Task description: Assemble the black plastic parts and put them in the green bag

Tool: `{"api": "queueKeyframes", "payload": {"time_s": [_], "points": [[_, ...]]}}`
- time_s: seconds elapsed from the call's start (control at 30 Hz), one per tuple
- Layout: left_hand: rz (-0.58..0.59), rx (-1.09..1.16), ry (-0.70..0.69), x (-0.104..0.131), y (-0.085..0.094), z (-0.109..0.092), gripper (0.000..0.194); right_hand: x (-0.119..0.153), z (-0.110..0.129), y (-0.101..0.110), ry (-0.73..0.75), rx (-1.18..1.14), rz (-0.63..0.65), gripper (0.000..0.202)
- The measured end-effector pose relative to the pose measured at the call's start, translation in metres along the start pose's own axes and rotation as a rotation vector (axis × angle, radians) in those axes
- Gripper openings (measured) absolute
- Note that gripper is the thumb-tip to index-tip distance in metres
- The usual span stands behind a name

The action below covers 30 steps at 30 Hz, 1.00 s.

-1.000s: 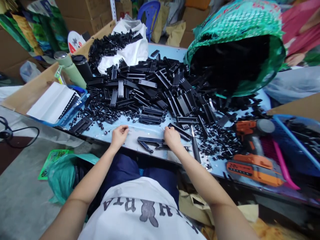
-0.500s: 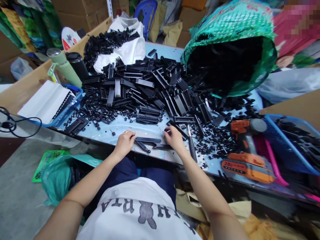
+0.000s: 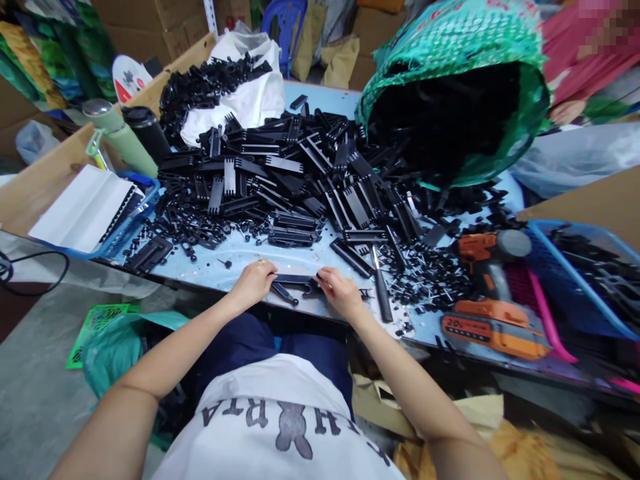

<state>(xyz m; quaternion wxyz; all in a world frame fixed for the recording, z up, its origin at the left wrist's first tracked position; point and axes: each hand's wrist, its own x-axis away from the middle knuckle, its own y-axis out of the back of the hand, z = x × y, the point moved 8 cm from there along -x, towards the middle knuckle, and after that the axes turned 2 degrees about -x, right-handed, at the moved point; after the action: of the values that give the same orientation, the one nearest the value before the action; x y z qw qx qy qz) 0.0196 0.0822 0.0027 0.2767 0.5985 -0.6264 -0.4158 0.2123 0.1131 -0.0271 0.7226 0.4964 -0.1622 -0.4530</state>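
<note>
At the front edge of the table, my left hand (image 3: 254,283) pinches the left end of a flat black plastic bar (image 3: 295,279). My right hand (image 3: 341,291) has its fingers closed at the bar's right end; whether a small part is also between those fingertips is hidden. A second black bar (image 3: 285,293) lies slanted just below the first. Another dark piece lies partly under my right hand. A tool with a black handle (image 3: 383,297) and a metal shaft rests to the right of that hand.
Black slotted plastic parts (image 3: 285,163) are heaped behind my hands. Small pins and screws (image 3: 425,280) lie scattered right, beside an orange cordless drill (image 3: 495,327). A green woven sack (image 3: 450,40) gapes at back right. A blue basket (image 3: 585,280) stands right; a green bottle (image 3: 125,137) left.
My right hand has moved left and slightly down to the bar's right end. My left hand stays at the other end. The view has shifted slightly.
</note>
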Motion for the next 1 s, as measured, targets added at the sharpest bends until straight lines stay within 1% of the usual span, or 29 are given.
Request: {"api": "queueKeyframes", "payload": {"time_s": [0.03, 0.07, 0.17, 0.2, 0.27, 0.33, 0.4, 0.5, 0.57, 0.6, 0.67, 0.7, 0.77, 0.83, 0.87, 0.9, 0.93, 0.97, 1.0], "points": [[-0.019, 0.002, -0.014, 0.003, -0.001, -0.001, 0.015, 0.002, 0.0, -0.002, 0.008, 0.029, 0.032, 0.031], [-0.063, -0.001, -0.02, 0.006, -0.002, -0.002, 0.017, 0.003, 0.001, -0.004, 0.015, 0.05, 0.048, 0.032], [-0.256, -0.01, -0.056, 0.022, -0.002, -0.003, 0.022, 0.009, 0.0, -0.006, 0.042, 0.063, 0.039, 0.033], [-0.296, -0.004, -0.085, 0.027, -0.005, -0.003, 0.023, 0.011, 0.0, -0.007, 0.058, 0.056, 0.036, 0.033], [-0.32, 0.008, -0.156, 0.034, -0.012, -0.001, 0.025, 0.015, 0.001, -0.008, 0.105, 0.036, 0.03, 0.033], [-0.297, 0.012, -0.208, 0.037, -0.018, 0.004, 0.026, 0.018, 0.002, -0.008, 0.154, 0.014, 0.011, 0.032], [-0.267, 0.006, -0.247, 0.036, -0.02, 0.008, 0.027, 0.021, 0.003, -0.006, 0.177, -0.001, -0.017, 0.032], [-0.265, -0.06, -0.221, 0.03, -0.019, 0.007, 0.026, 0.022, -0.001, -0.004, 0.164, -0.019, -0.023, 0.034], [-0.252, -0.129, -0.226, 0.024, -0.023, -0.006, 0.026, 0.023, -0.003, -0.004, 0.169, -0.025, 0.012, 0.038], [-0.21, -0.161, -0.269, 0.021, -0.029, -0.018, 0.028, 0.023, -0.004, -0.004, 0.189, -0.018, 0.046, 0.04], [-0.074, -0.216, -0.384, 0.012, -0.048, -0.041, 0.035, 0.024, -0.006, -0.006, 0.242, 0.051, 0.136, 0.047], [-0.011, -0.244, -0.415, 0.007, -0.056, -0.049, 0.039, 0.024, -0.009, -0.005, 0.254, 0.112, 0.173, 0.049], [0.057, -0.289, -0.393, -0.006, -0.064, -0.055, 0.044, 0.021, -0.018, 0.001, 0.22, 0.255, 0.207, 0.053], [0.07, -0.28, -0.338, -0.016, -0.058, -0.054, 0.043, 0.017, -0.025, 0.017, 0.133, 0.35, 0.191, 0.06], [0.071, -0.264, -0.326, -0.017, -0.052, -0.055, 0.045, 0.016, -0.023, 0.027, 0.113, 0.35, 0.178, 0.064], [0.071, -0.238, -0.335, -0.016, -0.043, -0.057, 0.047, 0.016, -0.016, 0.037, 0.129, 0.313, 0.167, 0.066], [0.066, -0.192, -0.368, -0.01, -0.031, -0.064, 0.049, 0.017, -0.003, 0.048, 0.183, 0.237, 0.156, 0.066], [0.056, -0.134, -0.41, -0.002, -0.019, -0.072, 0.051, 0.02, 0.014, 0.061, 0.263, 0.122, 0.147, 0.066], [0.042, -0.031, -0.476, 0.009, -0.005, -0.083, 0.052, 0.024, 0.033, 0.073, 0.355, -0.024, 0.142, 0.064]]}}
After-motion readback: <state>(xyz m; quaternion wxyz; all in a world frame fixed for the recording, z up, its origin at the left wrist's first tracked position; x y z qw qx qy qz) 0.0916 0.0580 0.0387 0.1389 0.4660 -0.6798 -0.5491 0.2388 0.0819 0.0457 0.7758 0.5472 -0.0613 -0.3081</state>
